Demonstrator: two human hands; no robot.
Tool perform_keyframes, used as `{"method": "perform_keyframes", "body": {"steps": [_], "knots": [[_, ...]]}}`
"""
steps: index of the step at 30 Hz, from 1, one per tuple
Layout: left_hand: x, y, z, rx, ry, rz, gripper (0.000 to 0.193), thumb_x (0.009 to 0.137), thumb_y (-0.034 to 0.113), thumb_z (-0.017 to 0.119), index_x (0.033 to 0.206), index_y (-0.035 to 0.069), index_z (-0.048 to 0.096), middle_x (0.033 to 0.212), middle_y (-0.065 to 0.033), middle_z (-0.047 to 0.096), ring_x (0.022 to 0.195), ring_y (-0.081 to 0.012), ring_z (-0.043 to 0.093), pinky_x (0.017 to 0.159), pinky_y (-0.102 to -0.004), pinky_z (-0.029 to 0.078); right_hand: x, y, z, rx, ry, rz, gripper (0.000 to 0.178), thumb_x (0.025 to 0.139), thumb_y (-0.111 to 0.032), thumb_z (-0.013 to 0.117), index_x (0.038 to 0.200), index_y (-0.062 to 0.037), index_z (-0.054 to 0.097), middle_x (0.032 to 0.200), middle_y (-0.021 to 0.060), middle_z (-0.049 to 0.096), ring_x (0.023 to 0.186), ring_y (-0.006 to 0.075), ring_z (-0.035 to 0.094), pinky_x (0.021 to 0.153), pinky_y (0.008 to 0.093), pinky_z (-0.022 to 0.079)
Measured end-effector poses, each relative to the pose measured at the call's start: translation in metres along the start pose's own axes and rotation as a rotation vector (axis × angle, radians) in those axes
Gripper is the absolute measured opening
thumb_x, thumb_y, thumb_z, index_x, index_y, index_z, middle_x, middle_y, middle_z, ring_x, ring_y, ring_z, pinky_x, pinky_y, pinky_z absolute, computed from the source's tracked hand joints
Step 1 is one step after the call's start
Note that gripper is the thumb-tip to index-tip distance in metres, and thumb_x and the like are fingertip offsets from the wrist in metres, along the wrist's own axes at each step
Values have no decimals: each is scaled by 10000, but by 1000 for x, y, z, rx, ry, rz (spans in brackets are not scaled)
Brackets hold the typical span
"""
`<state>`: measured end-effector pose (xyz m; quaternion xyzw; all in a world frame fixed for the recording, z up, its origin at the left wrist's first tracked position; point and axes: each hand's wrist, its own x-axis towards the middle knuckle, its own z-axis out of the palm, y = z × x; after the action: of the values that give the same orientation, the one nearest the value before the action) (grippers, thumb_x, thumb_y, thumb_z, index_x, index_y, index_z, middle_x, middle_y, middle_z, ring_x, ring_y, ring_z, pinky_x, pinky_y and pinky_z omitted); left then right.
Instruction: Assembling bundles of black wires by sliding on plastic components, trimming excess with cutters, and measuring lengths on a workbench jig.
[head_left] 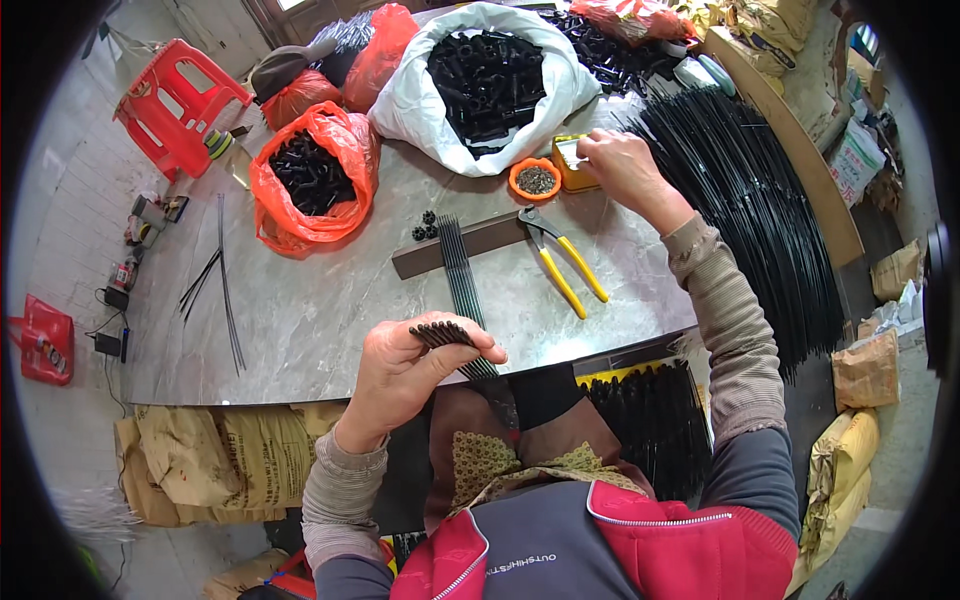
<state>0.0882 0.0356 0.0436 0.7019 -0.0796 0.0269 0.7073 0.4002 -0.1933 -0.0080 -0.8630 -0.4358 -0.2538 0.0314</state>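
Note:
My left hand [395,380] is closed around a row of thin black rods [440,333], their ends showing between thumb and fingers. Just behind it, more thin dark rods [460,265] lie side by side across a dark flat bar [410,262]; their near ends pass beyond the table's front edge. My right hand [632,172] reaches to a yellow square container [578,181], its fingers bent together at the top; what they hold is hidden. Beside the container sits an orange bowl [535,179] of small metal-looking bits. Yellow-handled cutting pliers [563,262] rest against the bar.
Small black pieces [425,227] lie by the bar. Behind stand a white sack [400,95] and a red bag [265,205], both holding black parts. Long black rods [745,200] are heaped at the right. Several loose rods [226,290] and a red stool [165,110] are at left.

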Motion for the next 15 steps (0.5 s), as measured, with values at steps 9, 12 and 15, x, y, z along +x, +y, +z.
{"method": "perform_keyframes", "body": {"steps": [9, 12, 15], "knots": [[0, -5, -4, 6, 18, 31, 81, 951, -58, 597, 987, -44, 669, 907, -172, 725, 890, -305, 734, 836, -442, 606, -57, -114, -11, 227, -319, 139, 646, 807, -532, 762, 1057, 22, 544, 989, 201, 618, 917, 346, 674, 739, 399, 563], [0, -6, -4, 0, 14, 49, 72, 947, -55, 605, 979, -40, 668, 902, -172, 726, 884, -303, 735, 831, -439, 607, -68, -103, -1, 256, -269, 207, 538, 839, -392, 751, 1094, 28, 530, 986, 189, 619, 884, 334, 674, 731, 415, 566], [-3, -7, -4, -16, 36, 47, 65, 944, -51, 613, 974, -38, 669, 890, -174, 727, 875, -302, 736, 824, -437, 609, -73, -75, -3, 179, -172, 403, 519, 839, -294, 739, 1184, 35, 532, 984, 182, 616, 837, 322, 673, 694, 408, 571]]}}
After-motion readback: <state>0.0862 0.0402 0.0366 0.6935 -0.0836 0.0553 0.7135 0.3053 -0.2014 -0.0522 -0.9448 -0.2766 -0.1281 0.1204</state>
